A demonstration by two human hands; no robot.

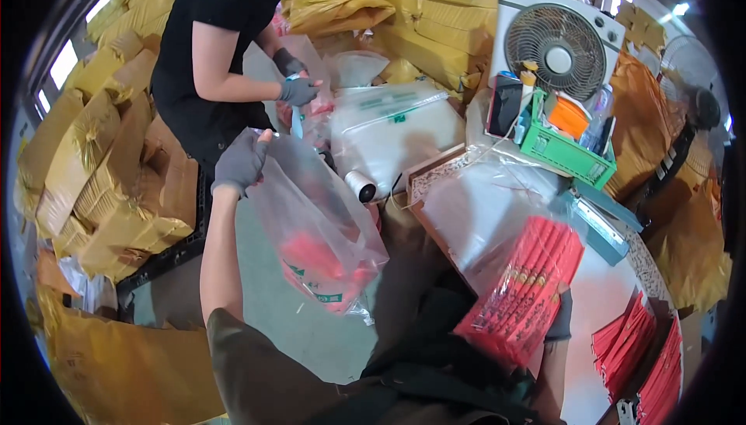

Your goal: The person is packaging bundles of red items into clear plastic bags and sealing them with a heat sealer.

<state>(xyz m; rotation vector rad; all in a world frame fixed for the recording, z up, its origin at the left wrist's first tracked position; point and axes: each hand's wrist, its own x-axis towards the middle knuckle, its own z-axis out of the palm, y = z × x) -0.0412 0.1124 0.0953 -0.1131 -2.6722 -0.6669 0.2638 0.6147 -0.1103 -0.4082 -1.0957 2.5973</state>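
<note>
My left hand (240,164), in a grey glove with bare fingertips, is closed on the top edge of a clear plastic bag (315,215). The bag hangs down over the floor with some red packs in its bottom. At the lower right, my right hand (560,312) is closed round the side of a clear-wrapped pack of long red packets (524,289). The pack tilts over the near edge of the worktable (482,207). Most of my right hand's fingers are hidden by the pack.
A co-worker (225,52) stands far left with gloved hands together. On the table are a green basket (567,153) of small items, a blue-grey sealer-like device (598,227) and loose red packets (622,343). A fan (557,56) stands behind; yellow-wrapped bales (85,176) line the left.
</note>
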